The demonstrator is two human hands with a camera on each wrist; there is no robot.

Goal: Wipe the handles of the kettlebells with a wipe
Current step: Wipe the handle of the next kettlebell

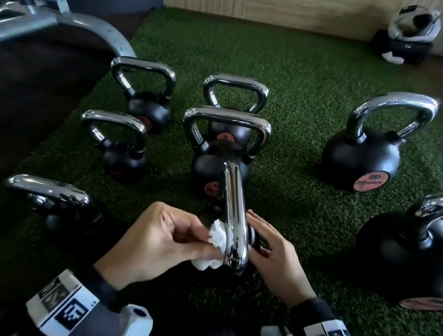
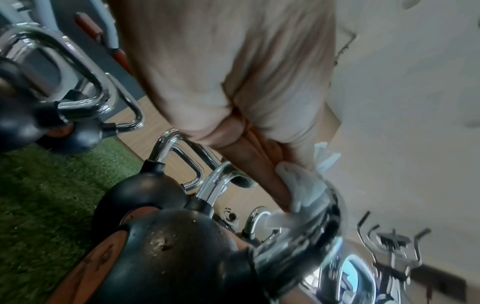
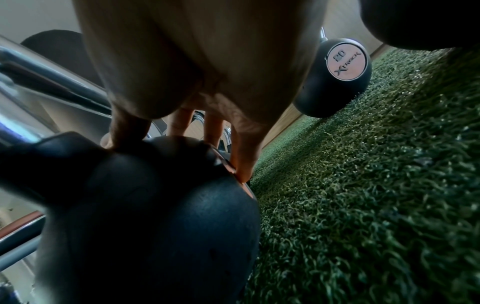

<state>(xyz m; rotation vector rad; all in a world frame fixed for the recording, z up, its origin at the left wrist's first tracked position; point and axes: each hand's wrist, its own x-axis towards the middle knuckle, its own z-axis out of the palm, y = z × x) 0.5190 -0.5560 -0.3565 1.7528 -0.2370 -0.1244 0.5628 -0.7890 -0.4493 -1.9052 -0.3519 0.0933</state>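
Note:
The nearest kettlebell stands on green turf (image 1: 332, 78) between my hands, its chrome handle (image 1: 231, 213) edge-on to me. My left hand (image 1: 191, 236) pinches a crumpled white wipe (image 1: 217, 240) against the left side of that handle. In the left wrist view the wipe (image 2: 301, 185) is pressed on the chrome handle (image 2: 327, 222) above the black body (image 2: 176, 257). My right hand (image 1: 266, 245) rests on the right side of the black body, and its straight fingers (image 3: 244, 160) touch the ball (image 3: 155, 216).
Several other black kettlebells with chrome handles stand around: two small ones at the left (image 1: 118, 147) (image 1: 56, 204), one just behind (image 1: 222, 156), two large ones at the right (image 1: 363, 153) (image 1: 420, 254). A grey machine frame (image 1: 48, 21) fills the left side. A bag (image 1: 409, 35) sits far right.

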